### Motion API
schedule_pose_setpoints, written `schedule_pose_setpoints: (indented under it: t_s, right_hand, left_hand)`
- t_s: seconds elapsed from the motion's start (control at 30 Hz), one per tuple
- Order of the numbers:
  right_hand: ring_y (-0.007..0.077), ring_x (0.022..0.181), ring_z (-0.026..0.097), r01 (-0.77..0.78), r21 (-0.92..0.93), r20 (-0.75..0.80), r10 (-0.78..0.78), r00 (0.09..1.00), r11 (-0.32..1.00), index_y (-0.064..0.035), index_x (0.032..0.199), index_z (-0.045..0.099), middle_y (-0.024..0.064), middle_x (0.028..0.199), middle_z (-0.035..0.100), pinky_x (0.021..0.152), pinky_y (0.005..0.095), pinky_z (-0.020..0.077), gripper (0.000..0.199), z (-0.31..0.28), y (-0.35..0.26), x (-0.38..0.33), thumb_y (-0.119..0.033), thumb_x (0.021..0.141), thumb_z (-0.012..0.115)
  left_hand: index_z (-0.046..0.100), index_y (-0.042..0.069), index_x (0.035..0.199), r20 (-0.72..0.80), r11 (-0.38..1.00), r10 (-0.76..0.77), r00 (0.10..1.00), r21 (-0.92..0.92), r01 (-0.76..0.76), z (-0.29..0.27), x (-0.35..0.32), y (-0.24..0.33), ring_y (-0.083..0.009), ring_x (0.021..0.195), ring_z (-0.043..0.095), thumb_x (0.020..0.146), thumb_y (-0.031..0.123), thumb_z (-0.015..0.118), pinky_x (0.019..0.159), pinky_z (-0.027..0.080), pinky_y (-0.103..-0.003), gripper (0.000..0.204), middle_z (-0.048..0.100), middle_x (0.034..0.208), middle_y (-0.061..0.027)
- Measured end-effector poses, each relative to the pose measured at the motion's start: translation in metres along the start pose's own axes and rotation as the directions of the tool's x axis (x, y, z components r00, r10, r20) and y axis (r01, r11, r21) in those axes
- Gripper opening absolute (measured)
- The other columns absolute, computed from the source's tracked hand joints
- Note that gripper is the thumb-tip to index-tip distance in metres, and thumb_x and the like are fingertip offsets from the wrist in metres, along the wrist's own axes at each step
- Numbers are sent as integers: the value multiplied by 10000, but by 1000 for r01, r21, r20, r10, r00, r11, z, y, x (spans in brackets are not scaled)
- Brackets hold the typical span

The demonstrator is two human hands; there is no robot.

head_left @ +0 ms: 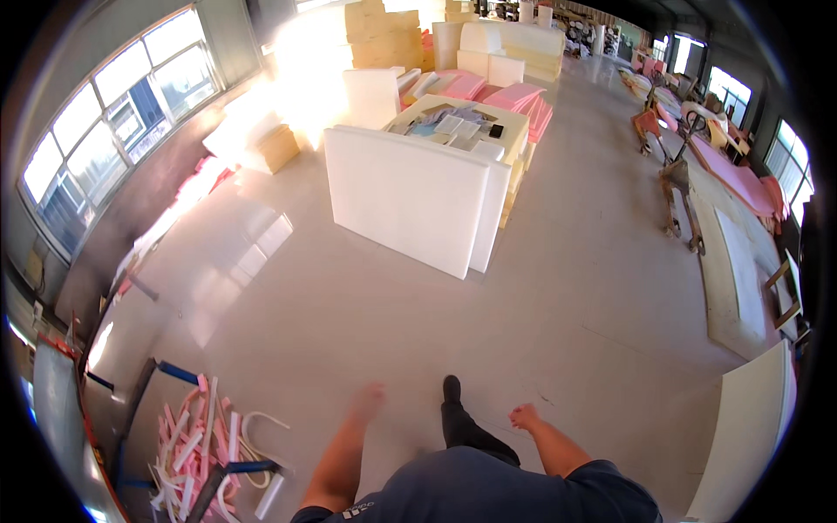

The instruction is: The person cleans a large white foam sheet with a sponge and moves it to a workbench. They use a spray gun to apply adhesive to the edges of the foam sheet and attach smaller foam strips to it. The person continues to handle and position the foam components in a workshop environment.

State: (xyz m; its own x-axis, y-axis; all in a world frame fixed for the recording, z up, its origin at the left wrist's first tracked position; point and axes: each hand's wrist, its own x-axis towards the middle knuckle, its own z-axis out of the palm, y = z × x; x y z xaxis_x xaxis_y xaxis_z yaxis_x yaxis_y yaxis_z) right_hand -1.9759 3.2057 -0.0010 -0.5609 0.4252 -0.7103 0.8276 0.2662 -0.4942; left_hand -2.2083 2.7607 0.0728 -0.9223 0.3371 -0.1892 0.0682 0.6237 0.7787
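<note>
My left hand hangs forward over the grey floor, smeared by motion, so its fingers cannot be read. To the right, my right hand is loosely curled, with nothing seen in it. One dark shoe is planted ahead of me. Both hands are apart from any object. Farther ahead, two large white foam sheets stand on edge, leaning against a stack of yellowish foam. On the stack's top lie clear plastic wrapping and a small black device.
Pink and white foam offcuts lie among blue-and-black bars at the lower left. A pallet jack and a long board line the right side. Pale panel stands at lower right. Pink foam and yellow blocks are stacked behind.
</note>
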Motion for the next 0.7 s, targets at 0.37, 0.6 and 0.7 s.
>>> schedule_pose_setpoints:
  t_s: [0.37,0.6,0.7]
  right_hand:
    - [176,560,669,65,-146,86,-53,995,987,-70,791,694,89,683,686,506,330,548,157,-41,-263,242,-226,809,680]
    - [302,848,686,222,-277,-112,-261,959,935,-87,897,713,132,902,709,773,418,552,296,-93,-512,384,-358,799,647]
    - [349,951,664,332,-291,-126,-380,916,897,-88,948,717,155,1013,693,838,451,541,350,-86,-625,407,-400,807,645]
  left_hand:
    - [784,139,862,155,765,-583,797,433,476,-148,102,-127,-198,1192,568,812,548,671,1017,440,-351,427,664,1215,-28]
    - [666,223,1213,314,801,-487,815,531,275,-215,213,-159,-232,1120,610,746,519,748,956,482,-381,559,624,1262,-83]
    - [665,177,1212,429,742,-243,870,660,-118,-247,310,-185,-225,1129,609,734,435,789,948,486,-407,557,632,1248,-106]
